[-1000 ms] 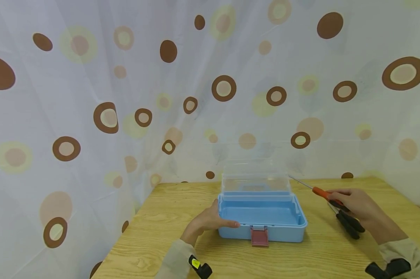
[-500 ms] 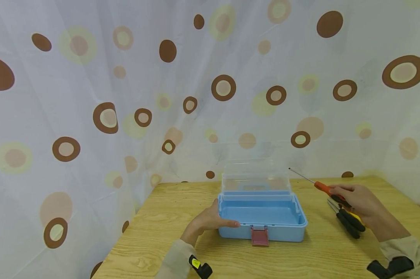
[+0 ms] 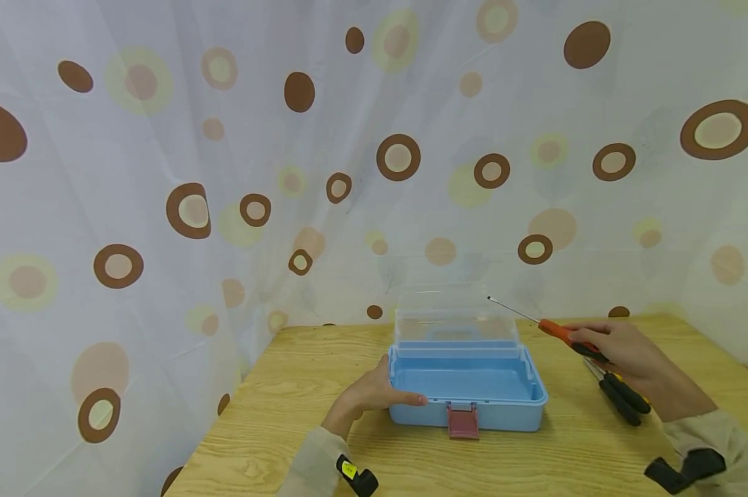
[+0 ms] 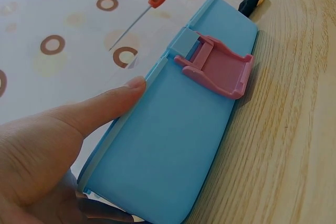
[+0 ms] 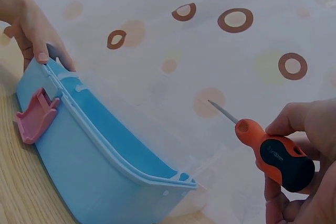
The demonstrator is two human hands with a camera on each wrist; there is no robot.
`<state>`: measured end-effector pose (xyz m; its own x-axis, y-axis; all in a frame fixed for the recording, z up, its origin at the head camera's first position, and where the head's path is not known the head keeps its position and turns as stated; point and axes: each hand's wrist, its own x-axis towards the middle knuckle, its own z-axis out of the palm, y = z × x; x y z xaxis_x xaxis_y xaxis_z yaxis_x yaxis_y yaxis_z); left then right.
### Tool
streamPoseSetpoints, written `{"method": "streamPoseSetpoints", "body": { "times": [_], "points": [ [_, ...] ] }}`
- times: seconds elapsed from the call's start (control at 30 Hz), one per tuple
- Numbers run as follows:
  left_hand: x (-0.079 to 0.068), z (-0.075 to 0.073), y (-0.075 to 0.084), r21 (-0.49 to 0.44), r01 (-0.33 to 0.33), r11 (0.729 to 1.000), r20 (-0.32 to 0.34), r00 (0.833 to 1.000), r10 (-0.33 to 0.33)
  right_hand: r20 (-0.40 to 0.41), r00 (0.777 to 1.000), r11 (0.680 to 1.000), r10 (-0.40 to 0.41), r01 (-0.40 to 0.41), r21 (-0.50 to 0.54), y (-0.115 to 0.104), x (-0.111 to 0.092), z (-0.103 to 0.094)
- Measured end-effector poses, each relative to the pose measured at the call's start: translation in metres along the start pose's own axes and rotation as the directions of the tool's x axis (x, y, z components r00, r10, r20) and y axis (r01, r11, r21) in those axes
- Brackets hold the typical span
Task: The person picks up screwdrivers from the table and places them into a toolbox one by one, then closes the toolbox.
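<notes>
A light blue toolbox (image 3: 492,416) stands on the table with its clear lid (image 3: 454,324) raised at the back and its pink latch (image 4: 223,69) hanging down in front. My left hand (image 3: 369,390) grips its left end, thumb along the front rim and the other fingers partly hidden by the wall. In my right hand (image 3: 622,352) is a screwdriver (image 5: 278,156) with an orange and black handle, held clear of the table to the right of the box. Its thin metal shaft points left and up, the tip overlapping the raised lid's edge in the head view.
Pliers (image 3: 622,399) with black and yellow handles lie on the wooden table (image 3: 274,414), right of the toolbox and partly under my right hand. A white curtain (image 3: 237,138) with brown dots and rings hangs behind the table and along its left side.
My right hand lifts the screwdriver slightly off the pliers, then carries it left toward the toolbox. The left hand and toolbox stay in place.
</notes>
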<state>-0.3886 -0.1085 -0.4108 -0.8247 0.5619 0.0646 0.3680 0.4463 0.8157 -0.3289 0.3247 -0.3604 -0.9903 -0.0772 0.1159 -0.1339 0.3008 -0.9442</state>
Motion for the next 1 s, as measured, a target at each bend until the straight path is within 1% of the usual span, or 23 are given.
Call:
{"method": "streamPoseSetpoints", "body": {
  "times": [0.17, 0.27, 0.5, 0.73, 0.87, 1.0],
  "points": [
    [-0.002, 0.0, 0.001, 0.02, 0.036, 0.999, -0.013, 0.999, -0.035, 0.052, 0.999, 0.999, -0.002, 0.0, 0.039, -0.003, 0.006, 0.004],
    [-0.002, 0.001, 0.0, 0.018, 0.041, 0.999, -0.017, 0.999, -0.041, 0.072, 0.997, 1.0, 0.008, -0.009, 0.022, -0.004, 0.008, 0.007],
    [0.0, 0.0, 0.0, -0.014, 0.003, 1.0, -0.003, 1.0, -0.003, 0.095, 0.995, 1.0, 0.023, -0.022, -0.012, -0.007, 0.011, 0.017],
    [0.001, 0.001, -0.001, -0.016, 0.003, 1.0, -0.005, 1.0, -0.003, 0.116, 0.993, 0.998, 0.003, 0.004, -0.057, -0.011, 0.013, 0.028],
    [0.001, 0.0, 0.0, -0.035, -0.02, 0.999, 0.007, 1.0, 0.02, 0.132, 0.991, 0.996, -0.024, 0.036, -0.084, -0.013, 0.013, 0.035],
    [0.001, 0.0, 0.0, -0.042, -0.029, 0.999, 0.01, 1.0, 0.03, 0.155, 0.987, 0.993, -0.045, 0.061, -0.104, -0.014, 0.015, 0.042]
  ]
}}
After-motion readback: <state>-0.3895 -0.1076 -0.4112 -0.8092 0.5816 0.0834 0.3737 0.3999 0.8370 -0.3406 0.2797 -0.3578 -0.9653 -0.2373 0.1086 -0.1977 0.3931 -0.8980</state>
